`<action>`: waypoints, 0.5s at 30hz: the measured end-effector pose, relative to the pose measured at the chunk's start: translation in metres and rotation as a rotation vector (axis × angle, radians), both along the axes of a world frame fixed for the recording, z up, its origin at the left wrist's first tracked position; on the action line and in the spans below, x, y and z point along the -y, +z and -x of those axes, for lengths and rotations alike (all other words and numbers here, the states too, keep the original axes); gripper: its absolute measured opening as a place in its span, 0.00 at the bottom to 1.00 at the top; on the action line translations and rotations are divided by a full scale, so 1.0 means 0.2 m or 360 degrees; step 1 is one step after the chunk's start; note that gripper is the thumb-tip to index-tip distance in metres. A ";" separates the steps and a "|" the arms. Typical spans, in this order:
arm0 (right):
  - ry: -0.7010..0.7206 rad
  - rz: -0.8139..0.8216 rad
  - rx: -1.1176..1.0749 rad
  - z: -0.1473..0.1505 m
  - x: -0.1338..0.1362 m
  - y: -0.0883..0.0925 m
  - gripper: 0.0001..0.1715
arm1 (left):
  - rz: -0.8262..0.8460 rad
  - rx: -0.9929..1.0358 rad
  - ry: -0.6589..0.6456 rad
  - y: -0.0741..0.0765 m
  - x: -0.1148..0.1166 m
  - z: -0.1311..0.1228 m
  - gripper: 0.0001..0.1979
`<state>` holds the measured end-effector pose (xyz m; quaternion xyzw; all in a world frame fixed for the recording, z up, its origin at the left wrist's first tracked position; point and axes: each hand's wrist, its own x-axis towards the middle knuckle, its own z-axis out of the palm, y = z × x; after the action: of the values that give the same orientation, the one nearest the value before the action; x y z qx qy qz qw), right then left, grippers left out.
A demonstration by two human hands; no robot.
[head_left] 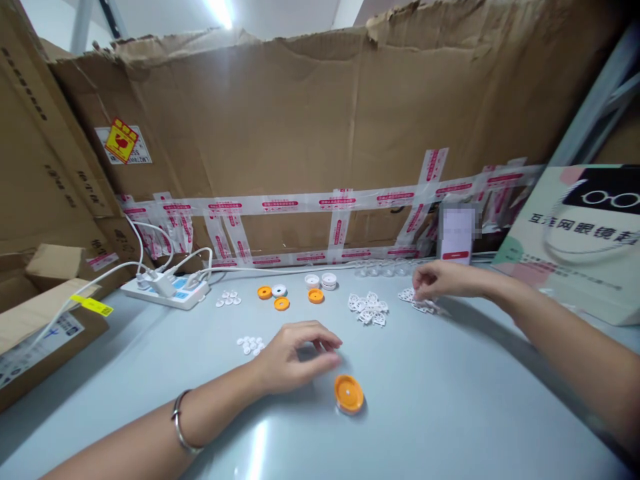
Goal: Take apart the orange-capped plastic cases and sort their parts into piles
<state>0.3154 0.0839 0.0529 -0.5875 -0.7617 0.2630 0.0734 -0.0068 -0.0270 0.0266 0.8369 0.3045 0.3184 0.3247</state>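
My left hand (300, 357) hovers over the table's middle, thumb and fingers apart, with nothing between them. Just right of and below its fingertips lies a round orange and white plastic disc (349, 394) with a small pale centre. My right hand (433, 280) reaches to a small group of white openwork plastic pieces (424, 308). Its fingers are pinched together down at those pieces; what they grip is hidden. Left of that group lies a larger heap of white openwork pieces (369, 309). Small white round parts (250, 345) lie behind my left wrist.
Orange rings (281, 304) and white round caps (329, 281) lie toward the back, near more small white parts (229, 298). A power strip (167, 291) with cables stands back left. A phone (456, 233) leans against the large cardboard box (280, 133). A printed bag (575, 247) stands right.
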 end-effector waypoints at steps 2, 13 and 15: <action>-0.0037 -0.0096 -0.0021 0.06 0.04 0.04 0.20 | -0.0074 -0.0120 -0.0123 0.00 0.01 0.00 0.19; 0.0828 -0.0013 -0.0305 0.63 0.54 0.02 0.22 | -0.0286 -0.0456 -0.0171 -0.04 0.01 -0.02 0.20; 0.0812 -0.0036 -0.0325 0.65 0.55 -0.02 0.21 | -0.0279 -0.0450 -0.0175 -0.05 0.00 -0.02 0.18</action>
<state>0.1854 -0.0270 0.0495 -0.3463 -0.8766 0.3223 0.0877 -0.0037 -0.0271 0.0160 0.9139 0.2721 0.2045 0.2214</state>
